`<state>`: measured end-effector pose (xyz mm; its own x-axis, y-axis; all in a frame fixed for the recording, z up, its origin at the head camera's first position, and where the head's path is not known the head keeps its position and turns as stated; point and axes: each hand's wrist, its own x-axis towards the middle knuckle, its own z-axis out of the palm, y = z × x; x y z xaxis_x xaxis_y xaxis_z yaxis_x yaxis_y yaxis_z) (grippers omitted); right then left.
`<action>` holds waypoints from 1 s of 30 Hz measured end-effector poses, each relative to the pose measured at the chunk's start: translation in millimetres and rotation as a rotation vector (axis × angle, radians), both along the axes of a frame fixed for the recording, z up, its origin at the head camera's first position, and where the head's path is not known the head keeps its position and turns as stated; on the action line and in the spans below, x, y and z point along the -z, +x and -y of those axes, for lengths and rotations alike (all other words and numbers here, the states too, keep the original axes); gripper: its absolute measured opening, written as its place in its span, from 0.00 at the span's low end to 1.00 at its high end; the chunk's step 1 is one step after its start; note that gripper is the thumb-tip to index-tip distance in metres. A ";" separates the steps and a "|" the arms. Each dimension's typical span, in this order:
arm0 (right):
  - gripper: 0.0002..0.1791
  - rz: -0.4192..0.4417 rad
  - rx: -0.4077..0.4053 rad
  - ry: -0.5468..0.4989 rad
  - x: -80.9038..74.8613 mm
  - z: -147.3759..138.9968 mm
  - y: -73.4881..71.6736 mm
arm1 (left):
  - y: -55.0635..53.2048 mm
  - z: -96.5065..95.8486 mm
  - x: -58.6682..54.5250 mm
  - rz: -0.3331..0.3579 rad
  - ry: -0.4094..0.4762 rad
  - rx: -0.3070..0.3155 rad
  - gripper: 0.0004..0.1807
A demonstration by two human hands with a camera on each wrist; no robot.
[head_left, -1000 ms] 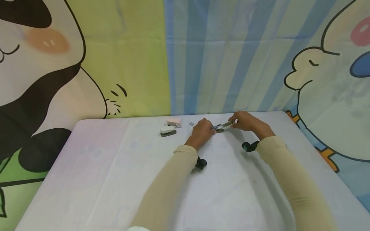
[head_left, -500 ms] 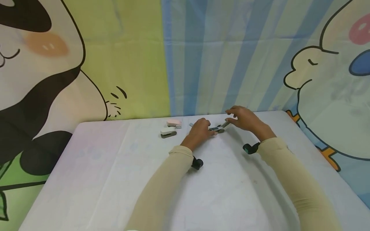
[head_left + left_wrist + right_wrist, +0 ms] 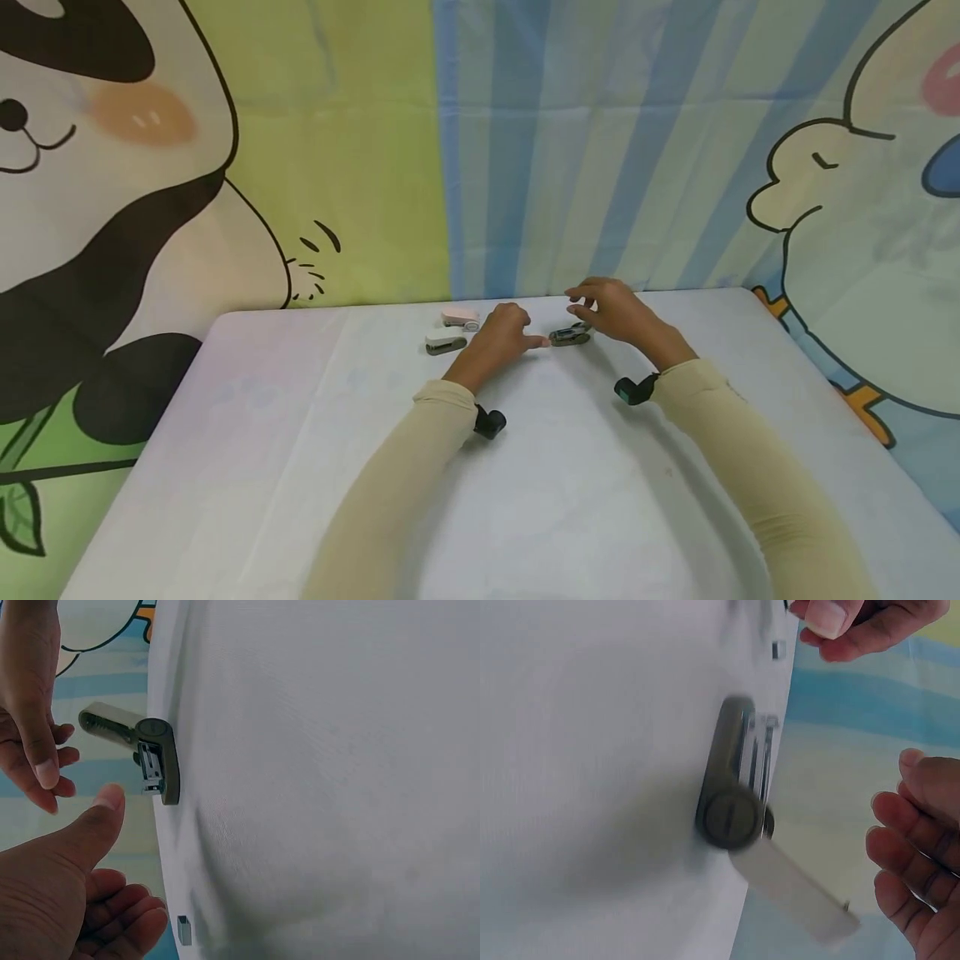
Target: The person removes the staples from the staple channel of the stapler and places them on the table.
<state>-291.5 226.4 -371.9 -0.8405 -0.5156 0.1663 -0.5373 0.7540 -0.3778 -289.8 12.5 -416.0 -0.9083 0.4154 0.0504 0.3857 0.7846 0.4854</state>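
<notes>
A stapler [image 3: 570,336] with a grey base and pale top arm rests on the white table, its top arm swung up and the metal staple channel exposed. In the left wrist view, the stapler [image 3: 171,761] stands apart from both hands. My left hand [image 3: 495,340] is to its left, thumb extended towards it and holding nothing. Just above and to the right is my right hand [image 3: 621,315], its fingers loosely bent with nothing between them. A small strip of staples [image 3: 184,930] lies by the left hand; the right wrist view shows the strip [image 3: 778,650] beyond the stapler.
A white stapler [image 3: 445,340] and a pink stapler [image 3: 460,318] sit left of my left hand. The white-covered table [image 3: 300,467] ends at a cartoon-printed curtain [image 3: 570,150] close behind the staplers.
Both hands have let go of the stapler, which now rests on the table with its top arm raised. My left hand has drawn away to the left; the right fingers have come off the arm.
</notes>
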 end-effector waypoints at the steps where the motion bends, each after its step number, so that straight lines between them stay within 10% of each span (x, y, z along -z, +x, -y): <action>1: 0.18 0.005 -0.009 -0.010 0.6 2.7 0.1 | 0.2 2.8 -0.3 -0.008 -0.002 0.005 0.27; 18: 0.15 0.060 -0.154 -0.215 12.6 72.3 0.2 | -0.5 75.3 -22.1 -0.042 0.134 -0.045 0.24; 30: 0.18 0.235 -0.191 -0.245 34.8 120.0 -4.3 | 5.4 143.4 -9.1 0.009 0.246 -0.132 0.27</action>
<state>-295.8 106.3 -406.7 -0.7631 -0.6354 0.1180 -0.5364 0.5209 -0.6640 -284.5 -130.8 -406.9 -0.9545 0.2699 0.1265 0.2827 0.6856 0.6709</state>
